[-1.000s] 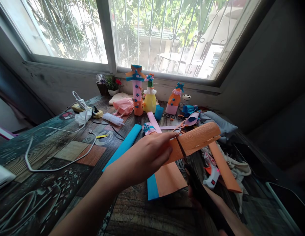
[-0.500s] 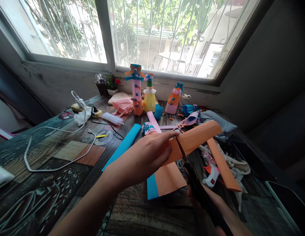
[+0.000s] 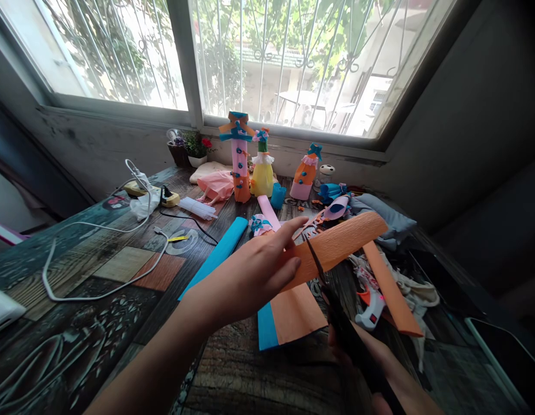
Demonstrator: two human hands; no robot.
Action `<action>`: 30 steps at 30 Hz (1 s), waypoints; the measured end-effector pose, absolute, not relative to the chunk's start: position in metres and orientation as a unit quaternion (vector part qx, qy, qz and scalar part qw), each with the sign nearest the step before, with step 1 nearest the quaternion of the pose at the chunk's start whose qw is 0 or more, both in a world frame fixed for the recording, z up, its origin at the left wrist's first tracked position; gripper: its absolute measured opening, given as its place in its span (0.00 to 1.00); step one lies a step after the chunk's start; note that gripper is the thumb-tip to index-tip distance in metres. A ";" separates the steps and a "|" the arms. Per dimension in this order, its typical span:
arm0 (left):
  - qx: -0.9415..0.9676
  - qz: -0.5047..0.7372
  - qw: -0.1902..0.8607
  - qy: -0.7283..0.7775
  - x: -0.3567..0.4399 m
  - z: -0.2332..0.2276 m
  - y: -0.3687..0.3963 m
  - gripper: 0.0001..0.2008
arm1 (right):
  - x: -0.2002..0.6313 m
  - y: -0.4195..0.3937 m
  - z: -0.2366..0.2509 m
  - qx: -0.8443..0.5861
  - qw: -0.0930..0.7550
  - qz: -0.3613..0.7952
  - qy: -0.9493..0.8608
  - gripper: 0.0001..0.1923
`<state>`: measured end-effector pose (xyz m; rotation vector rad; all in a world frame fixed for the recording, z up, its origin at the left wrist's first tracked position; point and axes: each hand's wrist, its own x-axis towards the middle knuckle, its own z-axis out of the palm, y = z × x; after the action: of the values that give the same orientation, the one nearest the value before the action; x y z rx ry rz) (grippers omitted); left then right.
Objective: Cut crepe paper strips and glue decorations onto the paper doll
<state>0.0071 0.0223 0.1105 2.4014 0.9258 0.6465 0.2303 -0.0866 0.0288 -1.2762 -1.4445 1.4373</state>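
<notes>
A folded length of orange crepe paper point(image 3: 349, 242) is held up over the table by my left hand point(image 3: 245, 279), its left end between thumb and fingers, index finger raised. My right hand point(image 3: 379, 357) is wrapped round the black handles of a pair of scissors point(image 3: 342, 320). The scissor blades lie across the orange paper just right of my left fingertips; whether they cut into it is hard to tell. Below the paper lies an orange and blue crepe piece point(image 3: 297, 317). Left of my left hand rests a blue crepe roll point(image 3: 222, 251).
A white glue gun point(image 3: 373, 311) lies beside another orange crepe strip point(image 3: 392, 294) and a crumpled cloth. Decorated paper-covered shapes point(image 3: 240, 167) stand by the window. A power strip point(image 3: 167, 199), white cable point(image 3: 98, 300) and glue sticks point(image 3: 198, 208) are at left; a phone point(image 3: 500, 357) lies at right.
My left index finger has lifted off the paper's top edge and points up. The orange paper has shifted slightly; the scissors stay in nearly the same place.
</notes>
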 end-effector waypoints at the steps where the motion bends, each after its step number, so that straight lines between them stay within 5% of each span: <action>1: 0.878 0.235 0.243 0.338 0.007 0.110 0.022 0.26 | 0.231 -0.087 0.028 -0.499 0.359 0.558 -0.558 0.30; 12: 0.878 0.233 0.253 0.333 0.007 0.111 0.024 0.26 | 0.234 -0.085 0.019 -0.512 0.349 0.557 -0.553 0.34; 30: 0.881 0.235 0.248 0.327 0.006 0.112 0.025 0.23 | 0.232 -0.086 0.025 -0.540 0.326 0.549 -0.549 0.22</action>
<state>0.0063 0.0246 0.1121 2.4000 0.8916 0.6414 0.2318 -0.0856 0.0252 -1.4144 -1.4389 1.4383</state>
